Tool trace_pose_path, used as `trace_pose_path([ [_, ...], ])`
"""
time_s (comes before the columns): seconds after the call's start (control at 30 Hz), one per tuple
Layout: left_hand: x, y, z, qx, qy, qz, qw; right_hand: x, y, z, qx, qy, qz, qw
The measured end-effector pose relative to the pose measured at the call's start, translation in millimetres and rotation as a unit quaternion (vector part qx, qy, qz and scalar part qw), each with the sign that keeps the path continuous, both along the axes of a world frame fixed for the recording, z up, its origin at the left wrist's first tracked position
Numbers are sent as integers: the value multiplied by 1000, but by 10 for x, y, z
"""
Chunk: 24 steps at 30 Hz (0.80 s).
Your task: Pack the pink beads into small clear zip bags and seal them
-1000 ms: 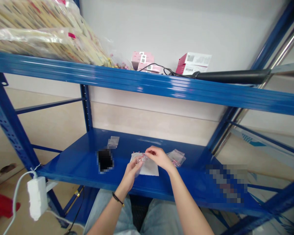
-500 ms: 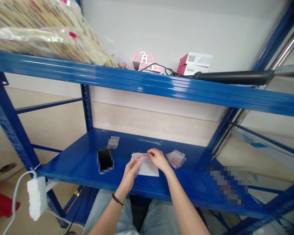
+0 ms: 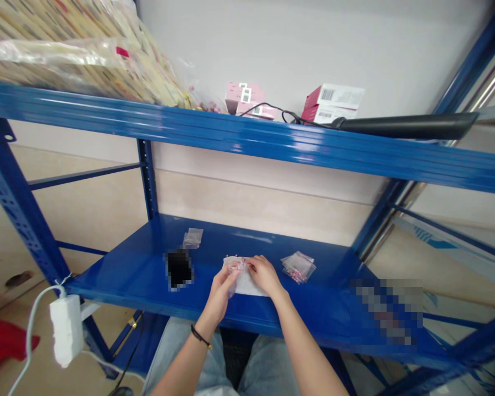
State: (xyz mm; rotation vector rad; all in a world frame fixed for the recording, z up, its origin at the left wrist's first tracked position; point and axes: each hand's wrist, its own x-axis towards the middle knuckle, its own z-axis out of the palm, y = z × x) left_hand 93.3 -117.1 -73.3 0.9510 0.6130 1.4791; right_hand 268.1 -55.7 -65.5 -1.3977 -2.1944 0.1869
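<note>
My left hand (image 3: 219,289) grips a small clear plastic bag (image 3: 231,290) over a white sheet (image 3: 247,285) on the blue shelf. Small pinkish-red pieces (image 3: 240,266) show at the bag's upper end and on the sheet. Fingers of my right hand (image 3: 264,275) are pinched together close to the bag's mouth; what they hold is too small to make out. A few red bits (image 3: 231,256) lie along the sheet's far edge. Off to the right is a pile of clear bags (image 3: 298,267) with reddish pieces inside.
Flat clear bags (image 3: 193,238) and a blurred-out black item (image 3: 179,268) lie left on the lower shelf (image 3: 140,269). Another pixelated patch (image 3: 385,313) is at right. The upper shelf beam (image 3: 214,124) crosses above, carrying pink boxes (image 3: 247,99). A white power strip (image 3: 66,330) hangs at left.
My right hand has shifted slightly left, its fingers closer to the bag in my left hand. The whole view has tilted a little.
</note>
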Motion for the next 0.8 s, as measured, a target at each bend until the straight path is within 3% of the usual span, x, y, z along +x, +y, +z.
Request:
trace_pose_path([
  [0.17, -3, 20, -28, -4, 2, -4, 1000, -8, 17, 67, 7, 37, 7, 999],
  [0.4, -6, 45, -55, -11, -14, -7, 1000, -94, -53, 494, -51, 286, 92, 952],
  [0.6, -4, 42, -46, -19, -25, -3, 1000, -243, -173, 787, -78, 255, 158, 951],
  [0.8, -7, 25, -8, -27, -34, 0, 999, -219, -121, 733, -71, 236, 148, 958],
])
